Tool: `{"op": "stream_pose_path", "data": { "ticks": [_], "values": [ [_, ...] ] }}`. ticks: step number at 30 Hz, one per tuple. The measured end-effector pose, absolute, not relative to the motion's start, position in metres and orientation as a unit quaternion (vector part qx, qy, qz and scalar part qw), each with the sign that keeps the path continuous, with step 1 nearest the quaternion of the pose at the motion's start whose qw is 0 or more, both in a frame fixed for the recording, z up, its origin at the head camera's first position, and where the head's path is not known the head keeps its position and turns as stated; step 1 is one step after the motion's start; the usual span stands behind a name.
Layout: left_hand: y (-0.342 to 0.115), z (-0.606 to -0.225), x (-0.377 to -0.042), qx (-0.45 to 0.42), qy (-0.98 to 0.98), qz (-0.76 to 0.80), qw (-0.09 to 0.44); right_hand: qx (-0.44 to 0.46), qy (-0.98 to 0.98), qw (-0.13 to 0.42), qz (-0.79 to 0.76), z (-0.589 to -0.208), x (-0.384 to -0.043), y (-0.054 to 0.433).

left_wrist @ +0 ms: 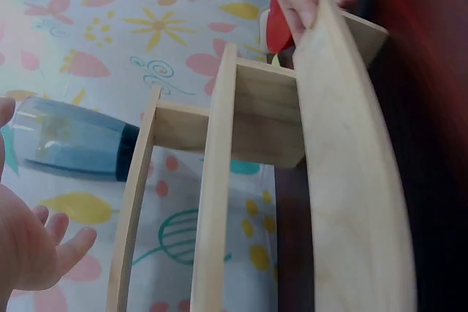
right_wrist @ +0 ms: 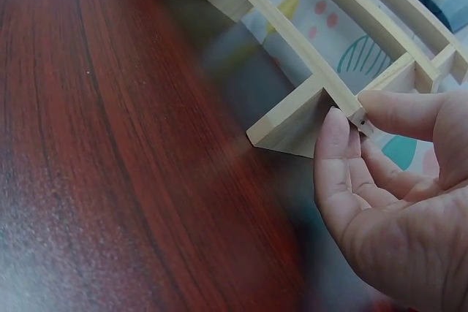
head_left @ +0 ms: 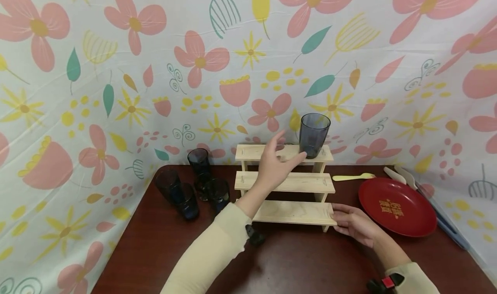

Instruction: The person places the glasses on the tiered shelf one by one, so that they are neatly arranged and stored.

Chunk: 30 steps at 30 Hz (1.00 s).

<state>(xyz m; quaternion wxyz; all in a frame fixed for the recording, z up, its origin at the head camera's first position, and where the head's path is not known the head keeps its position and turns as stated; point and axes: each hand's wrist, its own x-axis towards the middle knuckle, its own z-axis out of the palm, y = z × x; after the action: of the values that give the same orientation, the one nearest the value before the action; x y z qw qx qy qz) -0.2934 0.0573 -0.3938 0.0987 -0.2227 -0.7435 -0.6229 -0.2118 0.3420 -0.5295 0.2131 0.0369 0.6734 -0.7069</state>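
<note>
A three-step wooden rack (head_left: pixel 294 212) stands on the dark red table. Upright at the right part of its top step is a smoky blue drinking glass (head_left: pixel 315 132). My left hand (head_left: pixel 272 164) reaches up over the rack just left of that glass, fingers spread and holding nothing; the left wrist view shows a gap between this hand (left_wrist: pixel 33 242) and the glass (left_wrist: pixel 77 137). Down at the right end of the lowest step, my right hand (head_left: pixel 355 224) pinches the board between thumb and fingers, seen closely in the right wrist view (right_wrist: pixel 398 217).
Several dark blue glasses (head_left: pixel 218 192) cluster on the table left of the rack. To the right lie a red plate (head_left: pixel 400 210), a yellow fork (head_left: pixel 351 177) and light-handled utensils (head_left: pixel 396 175). A flower-patterned cloth (head_left: pixel 151 91) hangs right behind the rack.
</note>
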Motion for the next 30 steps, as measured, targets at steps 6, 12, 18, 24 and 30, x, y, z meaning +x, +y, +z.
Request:
{"op": "stream_pose_path", "data": {
  "ticks": [6,12,18,24,30],
  "values": [
    [0.018,-0.408,-0.275,-0.230,-0.762,-0.586,0.153,0.039,0.674,0.215,-0.706,-0.530,-0.213,0.342],
    [-0.022,-0.425,-0.260,-0.208,-0.790,-0.528,0.232,0.037,0.677,0.214,-0.703,-0.531,-0.212,0.342],
    [-0.063,-0.442,-0.248,-0.180,-0.805,-0.492,0.278,0.039,0.678,0.215,-0.701,-0.531,-0.212,0.342],
    [-0.089,-0.460,-0.237,-0.135,-0.814,-0.477,0.303,0.040,0.678,0.216,-0.701,-0.530,-0.212,0.341],
    [-0.103,-0.481,-0.227,-0.081,-0.818,-0.499,0.273,0.037,0.678,0.215,-0.702,-0.530,-0.212,0.342]
  ]
}}
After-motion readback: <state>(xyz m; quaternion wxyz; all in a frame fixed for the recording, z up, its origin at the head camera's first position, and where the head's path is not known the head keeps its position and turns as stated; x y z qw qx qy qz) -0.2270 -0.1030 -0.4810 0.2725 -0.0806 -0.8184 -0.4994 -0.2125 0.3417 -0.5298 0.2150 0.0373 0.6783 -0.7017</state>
